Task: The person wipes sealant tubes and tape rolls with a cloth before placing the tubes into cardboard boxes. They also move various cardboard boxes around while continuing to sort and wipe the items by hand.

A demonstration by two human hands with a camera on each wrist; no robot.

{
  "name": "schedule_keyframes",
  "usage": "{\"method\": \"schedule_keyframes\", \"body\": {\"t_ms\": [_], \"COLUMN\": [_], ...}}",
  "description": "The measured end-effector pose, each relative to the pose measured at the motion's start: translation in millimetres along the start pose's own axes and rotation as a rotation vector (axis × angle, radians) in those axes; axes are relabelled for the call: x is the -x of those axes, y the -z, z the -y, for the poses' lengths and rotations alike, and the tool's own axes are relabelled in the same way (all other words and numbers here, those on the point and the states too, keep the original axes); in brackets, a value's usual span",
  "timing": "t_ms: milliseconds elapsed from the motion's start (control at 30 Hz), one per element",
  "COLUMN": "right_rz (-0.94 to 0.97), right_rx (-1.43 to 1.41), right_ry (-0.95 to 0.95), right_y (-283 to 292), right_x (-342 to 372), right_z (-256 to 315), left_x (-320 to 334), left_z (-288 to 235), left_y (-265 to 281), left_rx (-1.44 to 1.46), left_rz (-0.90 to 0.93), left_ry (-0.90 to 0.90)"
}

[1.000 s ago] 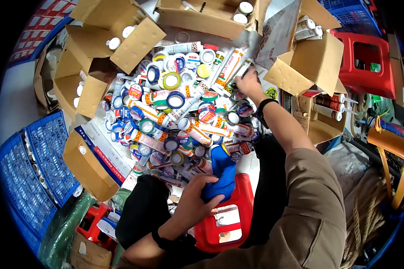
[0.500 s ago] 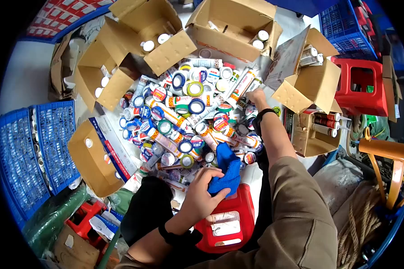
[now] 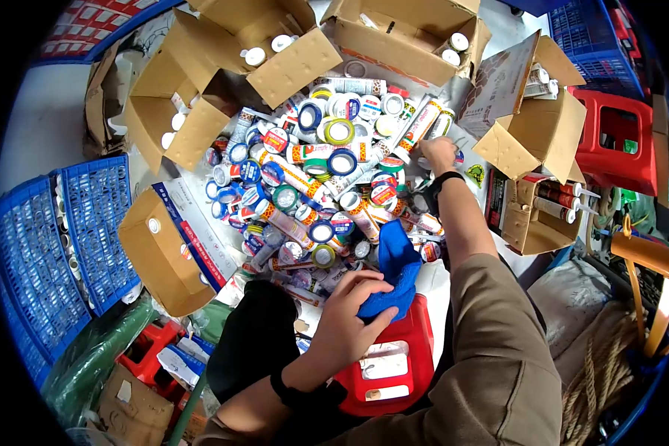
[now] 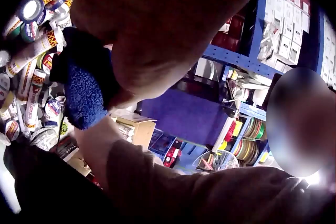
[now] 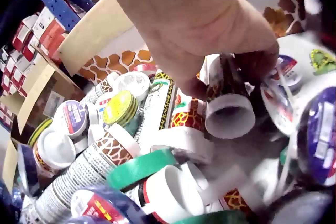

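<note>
My left hand (image 3: pixel 349 316) holds a bunched blue cloth (image 3: pixel 395 271) between curled fingers and thumb, above a red plastic stool. In the left wrist view the cloth (image 4: pixel 84 95) hangs beneath the dark shape of the palm. At the far right of a large pile, my right hand (image 3: pixel 440 154) grips a sealant cartridge (image 3: pixel 442 124). The right wrist view shows thumb and fingers on either side of this cartridge (image 5: pixel 231 116), its hollow white end facing the camera. Beside it lies a longer orange-and-white cartridge (image 3: pixel 424 125). Tape rolls (image 3: pixel 342 162) and more cartridges are heaped around.
Open cardboard boxes (image 3: pixel 394 56) ring the pile, several with cartridges inside. A box of red and white cartridges (image 3: pixel 531 230) stands at right. The red stool (image 3: pixel 420 349) sits between the knees. Blue crates (image 3: pixel 100 230) stand left; a coiled rope (image 3: pixel 598 364) lies right.
The head view has shifted, bringing more of the back boxes into sight. My right hand stays at the same cartridge, and the left keeps its hold on the blue cloth.
</note>
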State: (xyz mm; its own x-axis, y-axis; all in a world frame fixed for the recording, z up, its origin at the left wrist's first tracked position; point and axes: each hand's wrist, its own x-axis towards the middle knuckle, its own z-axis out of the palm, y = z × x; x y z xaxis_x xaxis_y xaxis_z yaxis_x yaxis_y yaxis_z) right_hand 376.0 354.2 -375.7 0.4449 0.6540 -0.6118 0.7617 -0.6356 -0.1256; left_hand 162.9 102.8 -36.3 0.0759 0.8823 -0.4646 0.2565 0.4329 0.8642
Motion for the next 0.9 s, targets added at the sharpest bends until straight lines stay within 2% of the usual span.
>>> {"method": "schedule_keyframes", "body": {"t_ms": [67,100,133,167,233,267,333,467,533,567,600,667,700,733,767,800,867,900], "right_rz": [-0.047,0.12,0.072,0.111,0.17,0.296,0.416,0.313,0.217,0.205,0.27,0.401,0.39,0.449,0.508,0.555,0.711,0.78], "right_rx": [0.033,0.035,0.072,0.166,0.327,0.301,0.232,0.33,0.274,0.233,0.159,-0.066,-0.078,-0.278,-0.475,-0.525,-0.808,-0.879], "right_ry": [0.073,0.099,0.187,0.278,0.403,0.361,0.389,0.541,0.766,0.76,0.801,0.747,0.763,0.794,0.823,0.929,0.928,0.948], "right_y": [20,38,60,79,122,142,196,278,319,344,365,402,415,422,425,417,404,391], "right_x": [-6,-19,-13,-4,34,53,122,220,269,308,331,396,428,462,487,499,553,574], "right_z": [0,-7,-5,-6,-7,-9,-12,-47,-69,-77,-88,-109,-120,-132,-145,-158,-173,-181], "left_x": [5,8,10,12,18,22,29,49,71,86,101,142,163,186,211,232,266,282], "left_z": [-2,-2,-3,-1,0,-1,0,-16,-32,-39,-47,-67,-79,-92,-110,-124,-137,-145], "left_y": [2,2,3,2,2,2,2,10,20,25,31,44,46,45,42,38,27,19], "left_rx": [0.04,0.034,0.029,-0.002,-0.043,-0.065,-0.112,-0.145,-0.108,-0.004,0.1,0.187,0.335,0.485,0.561,0.66,0.766,0.865], "left_rz": [-0.017,-0.032,-0.047,-0.076,-0.129,-0.155,-0.226,-0.445,-0.535,-0.547,-0.56,-0.541,-0.535,-0.525,-0.524,-0.511,-0.558,-0.521], "left_ry": [0.029,0.021,0.004,-0.039,-0.092,-0.108,-0.129,-0.213,-0.248,-0.25,-0.257,-0.281,-0.302,-0.318,-0.367,-0.422,-0.543,-0.609]}}
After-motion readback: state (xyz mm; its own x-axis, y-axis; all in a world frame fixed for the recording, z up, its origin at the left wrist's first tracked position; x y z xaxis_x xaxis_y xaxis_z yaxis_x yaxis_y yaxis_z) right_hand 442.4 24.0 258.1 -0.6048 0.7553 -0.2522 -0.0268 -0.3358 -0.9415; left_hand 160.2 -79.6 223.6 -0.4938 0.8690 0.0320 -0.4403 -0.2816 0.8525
